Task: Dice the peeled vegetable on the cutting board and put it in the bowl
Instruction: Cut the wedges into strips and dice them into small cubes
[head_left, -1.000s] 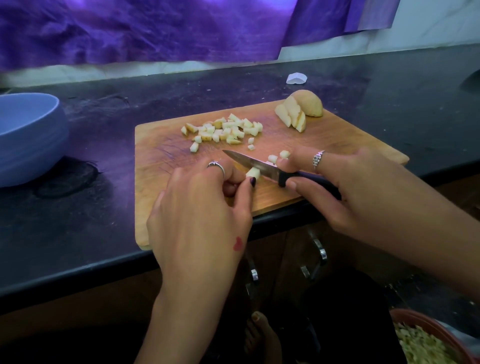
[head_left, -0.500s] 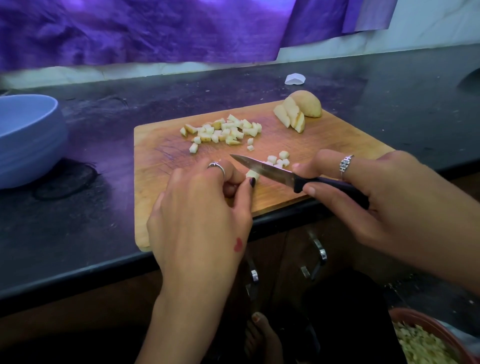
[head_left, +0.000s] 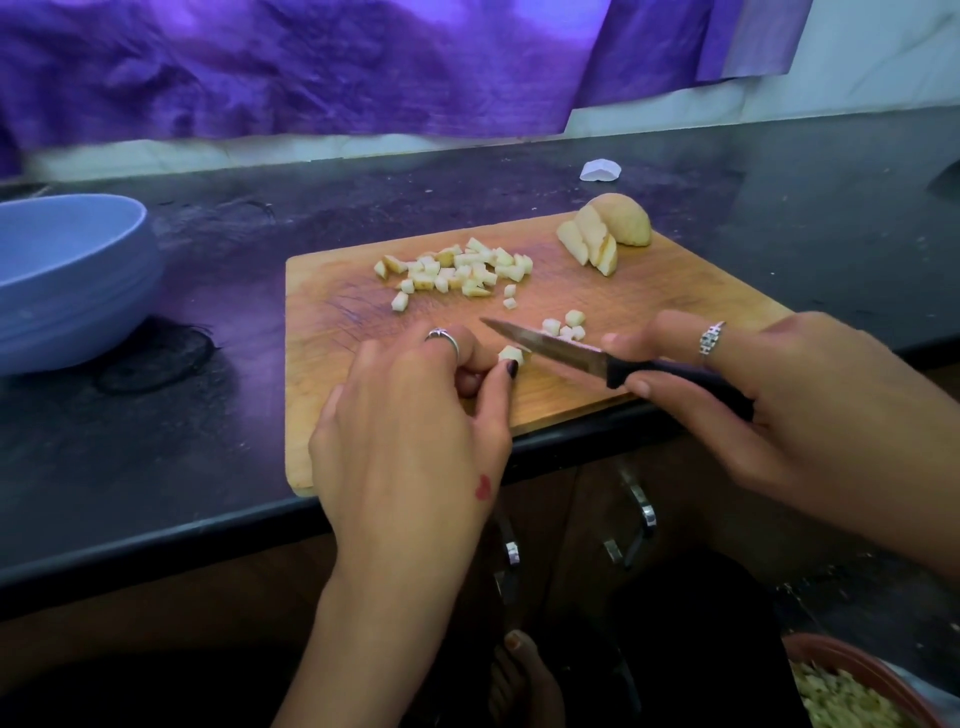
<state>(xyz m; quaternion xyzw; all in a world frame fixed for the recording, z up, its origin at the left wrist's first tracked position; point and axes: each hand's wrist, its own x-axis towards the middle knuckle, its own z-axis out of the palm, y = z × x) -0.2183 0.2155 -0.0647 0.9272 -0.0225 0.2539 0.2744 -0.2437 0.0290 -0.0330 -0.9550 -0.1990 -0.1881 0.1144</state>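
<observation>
Hands work over a wooden cutting board (head_left: 675, 291) on a dark counter (head_left: 156, 441). We see the left hand (head_left: 410, 431) pinching a small vegetable piece (head_left: 510, 355) between curled fingertips and thumb. Our right hand (head_left: 789, 400) grips a black-handled knife (head_left: 597, 358), blade just beside that piece. Diced cubes (head_left: 457, 271) and uncut slices (head_left: 605, 236) lie farther back; the blue bowl (head_left: 72, 280) sits well left.

Cutting board (head_left: 675, 291) sat on the countertop (head_left: 156, 467) at its front edge, bowl (head_left: 78, 280) well apart to its left. Diced pieces (head_left: 457, 270) lay mid-board, uncut wedges (head_left: 605, 234) at the far right corner, knife (head_left: 587, 356) near front.
</observation>
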